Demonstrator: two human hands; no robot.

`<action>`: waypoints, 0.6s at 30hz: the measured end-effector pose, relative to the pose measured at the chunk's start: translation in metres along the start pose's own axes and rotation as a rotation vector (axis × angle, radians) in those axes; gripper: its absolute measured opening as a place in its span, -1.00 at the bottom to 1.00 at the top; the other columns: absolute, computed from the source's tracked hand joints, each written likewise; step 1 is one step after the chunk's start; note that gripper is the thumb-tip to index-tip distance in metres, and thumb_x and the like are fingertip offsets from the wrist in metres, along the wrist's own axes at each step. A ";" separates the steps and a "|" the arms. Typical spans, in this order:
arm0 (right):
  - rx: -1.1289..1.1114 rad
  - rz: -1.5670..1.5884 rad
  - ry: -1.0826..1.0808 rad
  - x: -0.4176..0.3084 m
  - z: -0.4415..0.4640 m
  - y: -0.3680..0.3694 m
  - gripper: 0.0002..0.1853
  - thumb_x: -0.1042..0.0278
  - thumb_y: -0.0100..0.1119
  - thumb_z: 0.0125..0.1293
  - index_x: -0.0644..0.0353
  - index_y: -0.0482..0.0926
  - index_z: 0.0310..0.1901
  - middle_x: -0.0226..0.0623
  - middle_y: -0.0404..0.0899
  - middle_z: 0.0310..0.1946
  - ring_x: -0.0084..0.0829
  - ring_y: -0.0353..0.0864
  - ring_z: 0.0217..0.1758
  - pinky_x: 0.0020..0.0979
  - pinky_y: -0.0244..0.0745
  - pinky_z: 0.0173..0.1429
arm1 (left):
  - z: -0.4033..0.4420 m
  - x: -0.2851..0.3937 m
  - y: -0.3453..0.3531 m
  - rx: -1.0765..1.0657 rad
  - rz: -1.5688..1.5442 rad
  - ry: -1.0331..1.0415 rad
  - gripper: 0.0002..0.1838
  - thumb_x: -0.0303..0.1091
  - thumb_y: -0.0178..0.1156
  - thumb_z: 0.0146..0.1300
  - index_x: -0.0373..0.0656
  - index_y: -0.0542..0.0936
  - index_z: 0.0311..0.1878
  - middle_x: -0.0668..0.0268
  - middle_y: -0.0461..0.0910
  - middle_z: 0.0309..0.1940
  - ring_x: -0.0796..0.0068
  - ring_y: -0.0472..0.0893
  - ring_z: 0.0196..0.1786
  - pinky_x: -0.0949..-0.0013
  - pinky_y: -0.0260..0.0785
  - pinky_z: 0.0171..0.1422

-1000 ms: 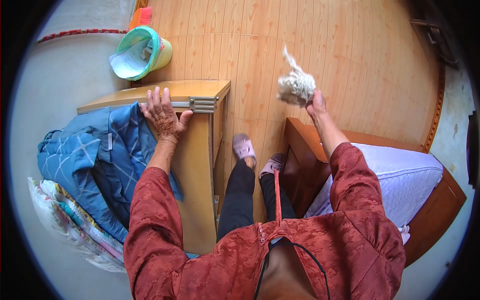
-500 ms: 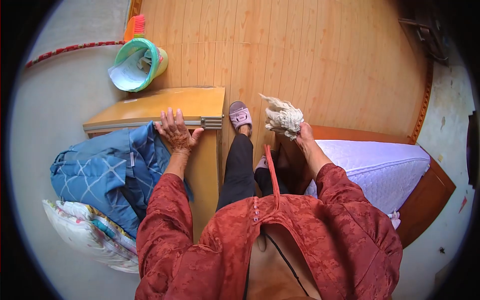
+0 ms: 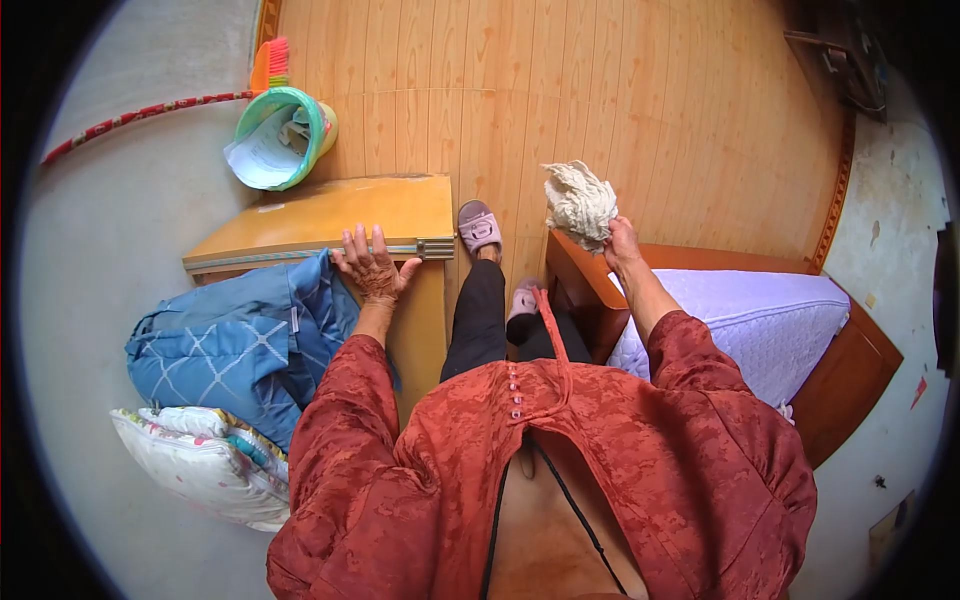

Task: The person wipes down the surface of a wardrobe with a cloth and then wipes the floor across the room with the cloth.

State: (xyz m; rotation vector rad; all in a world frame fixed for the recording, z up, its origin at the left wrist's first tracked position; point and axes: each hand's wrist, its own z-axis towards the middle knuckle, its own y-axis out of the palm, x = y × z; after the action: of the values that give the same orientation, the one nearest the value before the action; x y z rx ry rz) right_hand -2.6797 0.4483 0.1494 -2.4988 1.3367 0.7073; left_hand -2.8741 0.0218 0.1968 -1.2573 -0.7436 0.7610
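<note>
My left hand [image 3: 372, 268] rests with spread fingers on the top edge of a yellow wooden cabinet [image 3: 330, 212], next to a metal-trimmed strip along that edge. Blue patterned fabric [image 3: 225, 335] lies folded right beside its wrist. On the other side, my right hand [image 3: 622, 245] grips a crumpled off-white cloth [image 3: 580, 203] by its lower end. The cloth hangs bunched above the floor, near the corner of a brown wooden bed frame [image 3: 570, 250].
A lilac quilted mattress [image 3: 735, 310] lies in the bed frame. Folded floral bedding [image 3: 200, 465] sits below the blue fabric. Beyond the cabinet stand a green-lined waste bin [image 3: 325, 135] with papers and an orange brush [image 3: 270, 65]. My slippered foot [image 3: 480, 228] is on the wood-look floor [image 3: 500, 120].
The cloth in my right hand has swung up and slightly right, looking more bunched. My left hand stays on the cabinet edge while the view shifts a little.
</note>
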 end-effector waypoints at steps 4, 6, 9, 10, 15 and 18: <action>0.036 0.041 0.004 -0.006 -0.003 -0.014 -0.71 0.57 -0.04 0.18 0.31 0.41 -0.03 -0.23 0.58 -0.21 -0.42 0.60 -0.28 -0.43 0.49 -0.27 | -0.002 -0.001 0.001 -0.014 0.006 -0.001 -0.06 0.54 -0.25 0.13 -0.08 0.22 0.33 0.11 0.14 0.32 -0.03 0.03 0.44 -0.27 -0.29 0.41; 0.060 0.054 0.016 -0.010 -0.006 -0.019 -0.70 0.58 -0.05 0.18 0.32 0.40 -0.01 -0.19 0.59 -0.18 -0.41 0.62 -0.23 -0.42 0.51 -0.23 | -0.002 -0.001 0.002 -0.021 0.014 0.000 -0.05 0.54 -0.24 0.13 -0.08 0.23 0.33 0.11 0.14 0.32 -0.04 0.03 0.44 -0.26 -0.28 0.41; 0.144 0.052 -0.005 -0.013 -0.016 -0.020 -0.83 0.52 -0.06 0.20 0.19 0.49 -0.19 -0.48 0.55 -0.47 -0.65 0.34 -0.62 -0.56 0.23 -0.53 | -0.002 -0.002 0.001 -0.021 0.023 0.019 -0.06 0.51 -0.23 0.15 -0.11 0.24 0.33 0.07 0.13 0.34 -0.04 0.03 0.44 -0.25 -0.28 0.43; 0.126 0.044 0.003 -0.006 -0.008 -0.035 -0.82 0.53 -0.06 0.19 0.22 0.49 -0.18 -0.44 0.56 -0.45 -0.61 0.41 -0.58 -0.55 0.26 -0.50 | -0.002 -0.003 0.001 -0.028 0.031 0.024 -0.06 0.51 -0.23 0.15 -0.11 0.23 0.34 0.07 0.13 0.34 -0.04 0.03 0.45 -0.26 -0.28 0.43; 0.145 0.067 0.017 0.008 0.007 -0.081 -0.74 0.56 -0.06 0.18 0.29 0.48 -0.09 -0.28 0.60 -0.28 -0.48 0.54 -0.36 -0.46 0.38 -0.33 | -0.004 -0.004 0.000 -0.098 0.056 0.018 -0.06 0.54 -0.21 0.13 -0.09 0.25 0.32 0.05 0.11 0.34 -0.05 0.03 0.44 -0.25 -0.27 0.42; 0.179 0.102 0.052 0.016 0.019 -0.109 -0.69 0.58 -0.05 0.16 0.35 0.46 -0.03 -0.17 0.58 -0.11 -0.30 0.59 -0.03 -0.29 0.48 0.11 | -0.001 0.000 -0.010 -0.218 -0.008 -0.008 -0.03 0.41 0.01 0.10 -0.10 0.12 0.40 0.02 -0.01 0.42 -0.08 -0.10 0.49 -0.25 -0.36 0.45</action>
State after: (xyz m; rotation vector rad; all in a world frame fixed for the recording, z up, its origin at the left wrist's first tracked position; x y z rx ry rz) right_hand -2.5879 0.5057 0.1217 -2.3380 1.4839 0.5203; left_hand -2.8722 0.0199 0.2061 -1.4471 -0.8547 0.6924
